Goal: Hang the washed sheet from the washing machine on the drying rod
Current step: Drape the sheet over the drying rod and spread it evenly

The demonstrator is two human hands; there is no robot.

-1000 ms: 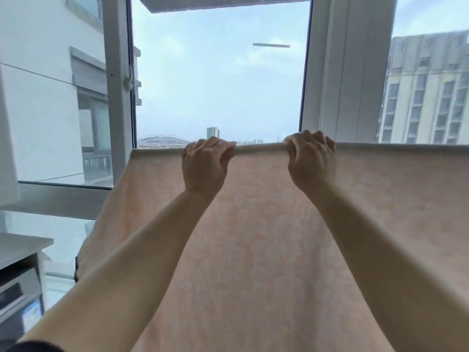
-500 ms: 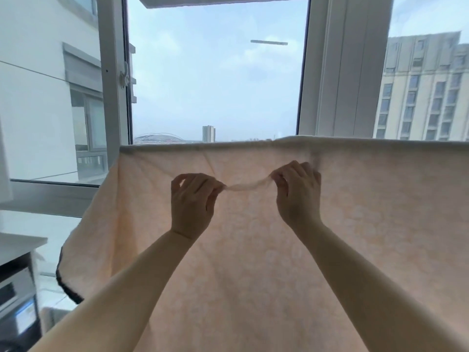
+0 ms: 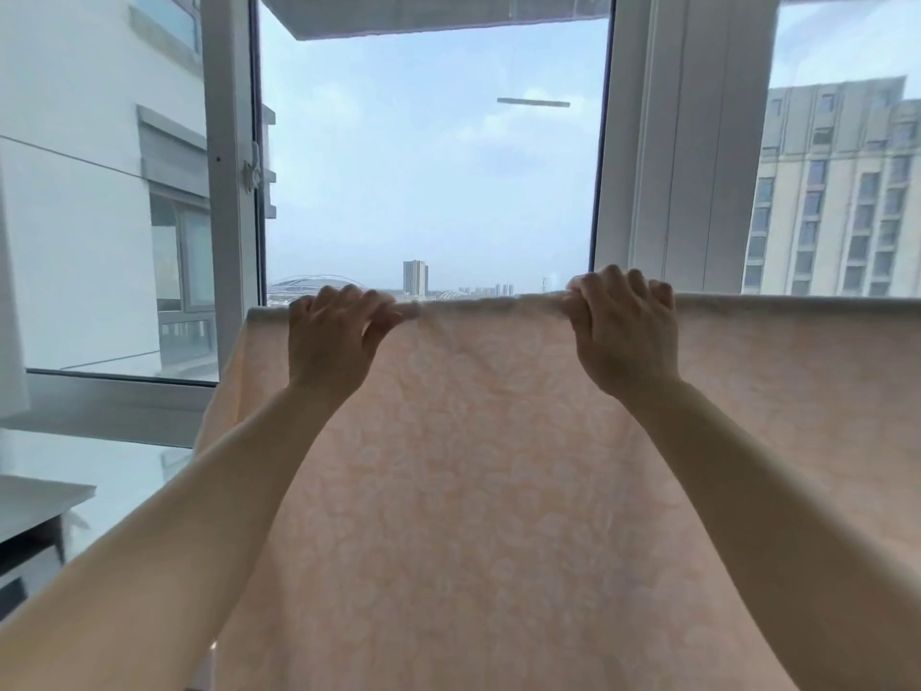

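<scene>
A pale peach sheet (image 3: 478, 466) with a faint flower pattern hangs in front of me, draped over a horizontal rod that its top fold hides. My left hand (image 3: 331, 344) grips the top edge of the sheet left of centre. My right hand (image 3: 625, 331) grips the same edge to the right, fingers curled over the fold. The cloth between the two hands is pulled taut and level. The washing machine is only partly seen at the lower left edge.
A large window with a white frame (image 3: 229, 192) and a wide post (image 3: 683, 142) stands right behind the sheet. A grey appliance top (image 3: 35, 496) sits at the lower left. Tall buildings show outside.
Half a second ago both hands pinched the cloth lower down and closer together. They have risen to the top fold and moved apart, stretching the edge flat.
</scene>
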